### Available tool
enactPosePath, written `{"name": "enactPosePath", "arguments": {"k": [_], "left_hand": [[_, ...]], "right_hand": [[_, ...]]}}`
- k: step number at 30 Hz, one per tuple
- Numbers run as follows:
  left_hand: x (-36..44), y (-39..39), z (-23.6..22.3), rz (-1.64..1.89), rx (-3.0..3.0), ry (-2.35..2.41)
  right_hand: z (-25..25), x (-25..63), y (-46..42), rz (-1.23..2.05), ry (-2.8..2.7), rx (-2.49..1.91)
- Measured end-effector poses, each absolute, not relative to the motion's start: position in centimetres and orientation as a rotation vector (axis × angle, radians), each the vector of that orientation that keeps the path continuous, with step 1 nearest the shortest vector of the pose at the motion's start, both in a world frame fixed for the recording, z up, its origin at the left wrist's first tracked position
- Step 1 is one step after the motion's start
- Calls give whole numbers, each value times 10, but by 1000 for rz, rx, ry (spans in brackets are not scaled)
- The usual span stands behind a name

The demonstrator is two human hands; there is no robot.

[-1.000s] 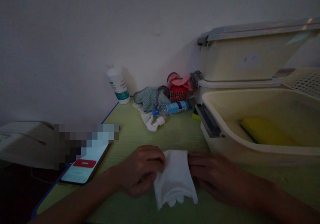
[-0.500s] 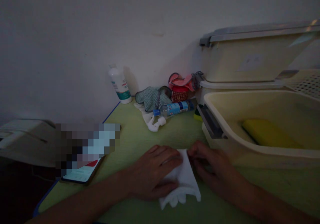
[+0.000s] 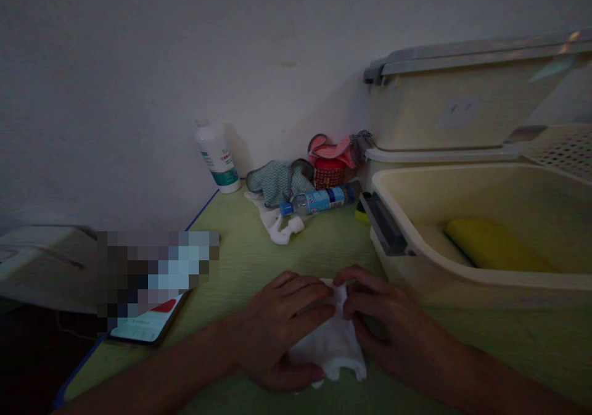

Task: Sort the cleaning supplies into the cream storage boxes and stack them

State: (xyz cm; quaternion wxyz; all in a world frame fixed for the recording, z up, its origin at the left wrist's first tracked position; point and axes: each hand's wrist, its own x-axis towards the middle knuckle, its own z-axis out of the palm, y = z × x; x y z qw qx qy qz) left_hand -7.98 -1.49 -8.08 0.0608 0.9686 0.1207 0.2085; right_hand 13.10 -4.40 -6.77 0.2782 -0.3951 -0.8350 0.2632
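Note:
A white folded cloth [image 3: 341, 341], soft and thin, lies on the green table in front of me. Its near edge is curled and uneven, with small rounded ends showing. Across its left side my left hand [image 3: 291, 328] rests open, fingers reaching over the top and thumb apart near the lower edge. My right hand [image 3: 382, 316] touches the upper right edge with bent, separated fingers. Its index fingertip is on the cloth, close to my left fingertips. Part of the cloth is hidden beneath both hands.
Right stands a cream bin [image 3: 444, 285] holding a yellow sponge-like block [image 3: 494, 242], below another lidded bin [image 3: 425, 113]. Behind are a clear bottle [image 3: 324, 200], grey-green cloth [image 3: 280, 180], pink cloth [image 3: 335, 150] and white bottle [image 3: 217, 159]. A phone [image 3: 139, 328] lies at the left edge.
My right fingers have come left onto the cloth's upper edge and spread from a closer pinch. The cloth's near edge looks flatter, with fewer rounded ends showing. My left thumb sits lower.

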Motion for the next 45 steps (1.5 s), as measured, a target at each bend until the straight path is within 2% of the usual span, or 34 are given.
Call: {"name": "enactPosePath", "arguments": {"k": [25, 39, 45], "left_hand": [[-79, -14, -80, 473, 2858, 361], [-81, -29, -72, 90, 2820, 495], [-78, -25, -67, 81, 2769, 464]], "right_hand": [[-73, 123, -51, 706, -2155, -1095], [-71, 126, -54, 674, -2370, -1216], [-65, 124, -61, 696, -2372, -1169]]}}
